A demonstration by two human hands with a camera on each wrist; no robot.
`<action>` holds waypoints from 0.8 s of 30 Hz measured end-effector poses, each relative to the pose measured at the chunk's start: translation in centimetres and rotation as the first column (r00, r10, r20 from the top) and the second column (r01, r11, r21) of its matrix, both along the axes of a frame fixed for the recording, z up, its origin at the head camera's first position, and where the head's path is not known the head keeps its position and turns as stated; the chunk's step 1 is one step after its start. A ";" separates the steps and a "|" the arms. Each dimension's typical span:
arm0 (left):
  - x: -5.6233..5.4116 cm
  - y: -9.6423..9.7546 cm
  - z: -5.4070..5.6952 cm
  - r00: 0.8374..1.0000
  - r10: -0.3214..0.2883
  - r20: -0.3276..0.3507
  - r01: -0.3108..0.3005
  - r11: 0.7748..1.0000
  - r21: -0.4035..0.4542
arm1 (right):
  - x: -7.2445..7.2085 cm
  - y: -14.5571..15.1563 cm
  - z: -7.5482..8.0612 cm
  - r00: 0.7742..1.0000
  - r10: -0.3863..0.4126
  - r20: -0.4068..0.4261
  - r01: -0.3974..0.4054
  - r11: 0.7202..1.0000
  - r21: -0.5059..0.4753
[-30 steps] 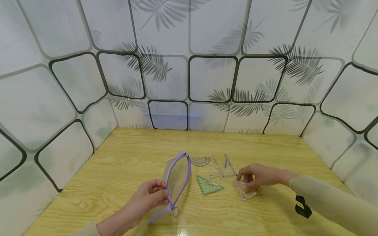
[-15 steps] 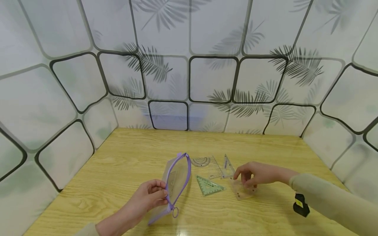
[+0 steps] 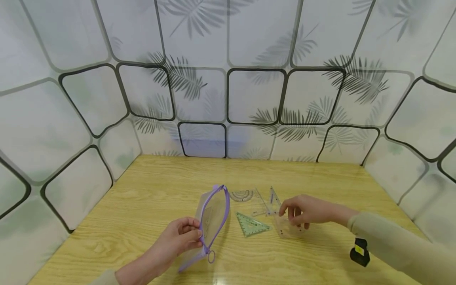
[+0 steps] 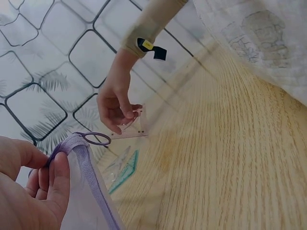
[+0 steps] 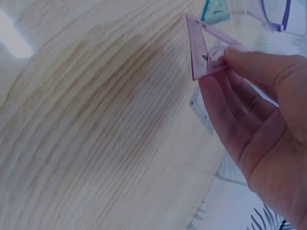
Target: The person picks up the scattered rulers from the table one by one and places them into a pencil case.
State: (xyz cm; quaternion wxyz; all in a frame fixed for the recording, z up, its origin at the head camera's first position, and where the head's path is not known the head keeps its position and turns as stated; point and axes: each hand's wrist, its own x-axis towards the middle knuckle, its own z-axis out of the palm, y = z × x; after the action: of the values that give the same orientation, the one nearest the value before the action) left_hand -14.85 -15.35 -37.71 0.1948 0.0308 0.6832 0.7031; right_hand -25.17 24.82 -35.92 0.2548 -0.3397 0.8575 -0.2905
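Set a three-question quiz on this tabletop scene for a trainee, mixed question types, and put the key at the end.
1. Which hand holds the purple-edged pouch?

2. True or false: in the head view, the green set square lies on the table between the pouch and the right hand.

3. Multiple choice: what does the right hand pinch?
A) the protractor
B) the pink set square
C) the zip's pull ring

Key:
1. The left hand.
2. True.
3. B.
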 end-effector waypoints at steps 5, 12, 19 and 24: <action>0.0 0.1 -0.1 1.000 0.001 -0.008 -0.001 1.000 0.002 | 0.5 -0.7 0.3 0.998 -0.051 -0.041 0.050 0.999 -0.021; 0.1 0.1 0.1 1.000 0.001 -0.009 -0.001 1.000 -0.007 | 1.1 -1.7 0.5 0.991 -0.116 -0.064 0.113 0.992 -0.051; 0.1 0.1 0.1 1.000 -0.002 -0.008 0.002 1.000 -0.009 | 1.4 -2.4 0.0 0.983 -0.159 -0.095 0.153 0.985 -0.075; 0.1 0.1 0.1 1.000 -0.003 -0.009 0.002 1.000 -0.003 | 1.8 -3.0 -0.3 0.974 -0.209 -0.092 0.198 0.973 -0.116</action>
State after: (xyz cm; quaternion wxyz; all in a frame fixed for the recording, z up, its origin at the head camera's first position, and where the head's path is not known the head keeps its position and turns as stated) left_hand -14.73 -15.25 -37.60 0.1927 0.0346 0.6850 0.7018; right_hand -23.40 21.83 -36.17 0.1606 -0.2775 0.8832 -0.3423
